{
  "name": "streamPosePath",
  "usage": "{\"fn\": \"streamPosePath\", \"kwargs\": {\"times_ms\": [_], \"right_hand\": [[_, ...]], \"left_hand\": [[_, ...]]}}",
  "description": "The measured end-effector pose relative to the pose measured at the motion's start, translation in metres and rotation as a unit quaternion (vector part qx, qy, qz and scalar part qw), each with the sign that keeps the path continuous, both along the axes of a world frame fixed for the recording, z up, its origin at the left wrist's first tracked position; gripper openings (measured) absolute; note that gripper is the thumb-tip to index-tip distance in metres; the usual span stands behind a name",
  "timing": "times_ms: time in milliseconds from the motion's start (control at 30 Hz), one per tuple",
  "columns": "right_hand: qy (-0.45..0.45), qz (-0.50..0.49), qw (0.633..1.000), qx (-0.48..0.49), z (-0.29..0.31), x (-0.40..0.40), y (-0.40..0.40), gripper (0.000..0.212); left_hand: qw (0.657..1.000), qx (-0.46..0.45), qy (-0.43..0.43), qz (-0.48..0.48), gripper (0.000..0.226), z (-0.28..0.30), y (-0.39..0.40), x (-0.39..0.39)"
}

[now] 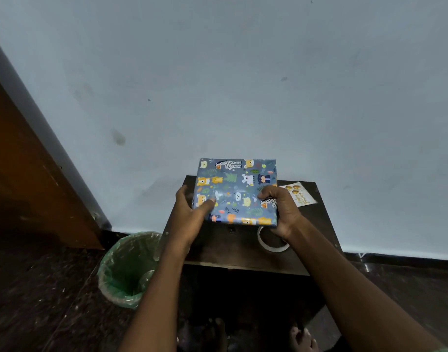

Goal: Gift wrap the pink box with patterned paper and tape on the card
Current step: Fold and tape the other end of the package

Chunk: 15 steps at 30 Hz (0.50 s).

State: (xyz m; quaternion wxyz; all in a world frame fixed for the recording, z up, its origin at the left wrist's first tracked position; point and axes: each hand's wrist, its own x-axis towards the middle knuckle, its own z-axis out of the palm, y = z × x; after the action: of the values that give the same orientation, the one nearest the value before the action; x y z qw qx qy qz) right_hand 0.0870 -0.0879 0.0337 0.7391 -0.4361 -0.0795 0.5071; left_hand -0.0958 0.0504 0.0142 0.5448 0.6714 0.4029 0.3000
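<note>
The box (236, 191), fully covered in blue patterned paper printed with cartoon animals and leaves, is held up in both hands over the far half of the small dark tabletop (230, 247), tilted so its broad face turns toward the camera and its far edge rises in front of the pale wall (217, 85). No pink shows anywhere on it.

The left hand (189, 214) grips the box's left side near the near-left corner: its thumb lies across the printed face and the fingers (180, 196) curl round behind the left edge. The right hand (281, 209) grips the right side, with its fingers (267, 193) bent over onto the printed face and the palm against the right edge. Both hands are grasping the box.

On the tabletop, the card (297, 194), white with gold balloons and gold lettering, lies flat by the far-right corner, just beside the right hand and partly hidden by it. A roll of clear tape (271, 243) lies flat near the right edge, under the right wrist and partly covered by it.

On the dark floor (40, 301), just beside the tabletop's left edge, stands a bin lined with a green plastic bag (127, 270). A brown wooden door (27, 174) leans into view at the far left. The person's bare feet (300, 339) show below the tabletop's near edge.
</note>
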Motion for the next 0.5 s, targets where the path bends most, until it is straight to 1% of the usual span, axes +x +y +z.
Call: {"fn": "streamPosePath", "kwargs": {"times_ms": [33, 100, 133, 167, 267, 300, 333, 367, 400, 433, 467, 500], "right_hand": [[-0.005, 0.014, 1.0, -0.005, -0.001, 0.001, 0.001, 0.038], [-0.019, 0.027, 0.999, -0.013, -0.006, 0.001, 0.003, 0.036], [-0.026, 0.033, 0.999, -0.013, -0.01, 0.002, 0.005, 0.036], [-0.034, 0.039, 0.999, -0.015, -0.014, 0.003, 0.007, 0.04], [-0.068, 0.049, 0.996, -0.043, -0.018, 0.001, 0.015, 0.055], [-0.096, 0.034, 0.994, -0.045, -0.019, 0.001, 0.018, 0.054], [-0.141, 0.007, 0.989, -0.041, -0.019, 0.001, 0.021, 0.052], [-0.207, -0.029, 0.977, -0.04, -0.022, 0.002, 0.025, 0.052], [-0.288, -0.064, 0.954, -0.049, -0.025, 0.002, 0.028, 0.056], [-0.376, -0.097, 0.919, -0.07, -0.03, 0.003, 0.03, 0.065], [-0.457, -0.124, 0.875, -0.098, -0.035, 0.003, 0.032, 0.076], [-0.519, -0.143, 0.835, -0.115, -0.039, 0.002, 0.034, 0.084]], "left_hand": [[0.999, -0.03, -0.029, -0.009, 0.075, -0.002, 0.003, 0.001], [0.997, -0.06, -0.048, -0.01, 0.046, 0.001, 0.004, 0.008], [0.996, -0.073, -0.059, -0.001, 0.036, 0.002, 0.004, 0.011], [0.994, -0.084, -0.072, 0.012, 0.031, 0.002, 0.005, 0.014], [0.988, -0.11, -0.101, 0.051, 0.019, 0.002, 0.007, 0.019], [0.986, -0.113, -0.105, 0.064, 0.024, 0.001, 0.009, 0.021], [0.986, -0.104, -0.1, 0.081, 0.033, 0.001, 0.009, 0.022], [0.987, -0.089, -0.089, 0.102, 0.041, -0.001, 0.011, 0.024], [0.987, -0.075, -0.077, 0.118, 0.044, -0.003, 0.013, 0.024], [0.987, -0.068, -0.066, 0.131, 0.045, -0.006, 0.016, 0.025], [0.986, -0.066, -0.061, 0.141, 0.045, -0.009, 0.019, 0.026], [0.984, -0.068, -0.06, 0.151, 0.046, -0.012, 0.021, 0.027]]}}
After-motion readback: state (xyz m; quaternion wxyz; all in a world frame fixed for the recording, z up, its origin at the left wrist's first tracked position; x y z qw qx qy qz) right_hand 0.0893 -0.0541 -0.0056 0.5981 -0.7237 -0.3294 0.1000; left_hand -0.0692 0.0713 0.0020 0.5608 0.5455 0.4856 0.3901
